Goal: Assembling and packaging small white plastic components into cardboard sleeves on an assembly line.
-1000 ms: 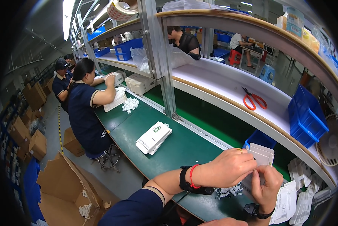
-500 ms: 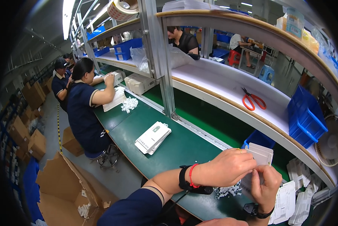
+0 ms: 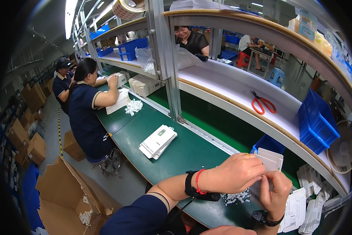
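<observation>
My left hand (image 3: 238, 172), with a red cord and a black strap at its wrist, is closed in a pinch. Its fingertips meet those of my right hand (image 3: 276, 188), which also pinches, thumb against curled fingers. What lies between the fingertips is too small and covered to name. Right behind them stands a flat white carton (image 3: 272, 157), partly hidden by both hands. Below my left wrist, a pile of small white plastic pieces with loops (image 3: 238, 197) lies on the green table (image 3: 199, 156). Beside my right hand are flat white printed cartons (image 3: 295, 209).
A stack of white cartons (image 3: 158, 141) lies farther left. Red-handled pliers (image 3: 263, 103) and a blue bin (image 3: 317, 123) rest on the white shelf (image 3: 219, 86). A metal post (image 3: 172, 78) rises behind the table. A co-worker (image 3: 86, 102) sits at left; an open cardboard box (image 3: 66, 196) stands below.
My hands keep almost the same pinching pose at the carton. The whole view shifts slightly. Behind the shelf, a person's head comes lower into view.
</observation>
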Tool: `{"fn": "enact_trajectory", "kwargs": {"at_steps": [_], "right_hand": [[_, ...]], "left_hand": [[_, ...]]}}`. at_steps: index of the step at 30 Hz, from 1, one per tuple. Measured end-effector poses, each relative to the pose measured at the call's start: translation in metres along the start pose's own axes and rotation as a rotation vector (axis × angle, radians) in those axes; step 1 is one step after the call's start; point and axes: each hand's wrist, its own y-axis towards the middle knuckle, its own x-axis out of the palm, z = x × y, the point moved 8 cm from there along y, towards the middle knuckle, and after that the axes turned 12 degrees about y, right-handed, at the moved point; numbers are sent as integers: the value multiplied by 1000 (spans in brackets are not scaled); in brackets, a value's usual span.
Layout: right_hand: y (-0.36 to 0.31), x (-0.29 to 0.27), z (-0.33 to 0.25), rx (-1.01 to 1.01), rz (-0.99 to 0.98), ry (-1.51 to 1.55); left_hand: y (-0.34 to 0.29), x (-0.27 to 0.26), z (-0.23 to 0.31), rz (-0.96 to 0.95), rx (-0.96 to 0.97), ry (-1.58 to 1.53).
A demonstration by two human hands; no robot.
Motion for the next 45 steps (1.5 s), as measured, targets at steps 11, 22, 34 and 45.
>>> {"fn": "enact_trajectory", "kwargs": {"at_steps": [11,22,34,45], "right_hand": [[4,1,-1,28,-12,24],[3,-1,18,233,252,428],[3,10,31,109,18,366],[-5,20,0,62,-6,119]], "left_hand": [[1,1,-7,-7,-32,3],[-2,2,-46,79,-393,-412],[-3,21,-63,106,-549,-461],[-4,-5,-34,360,-377,-250]]}}
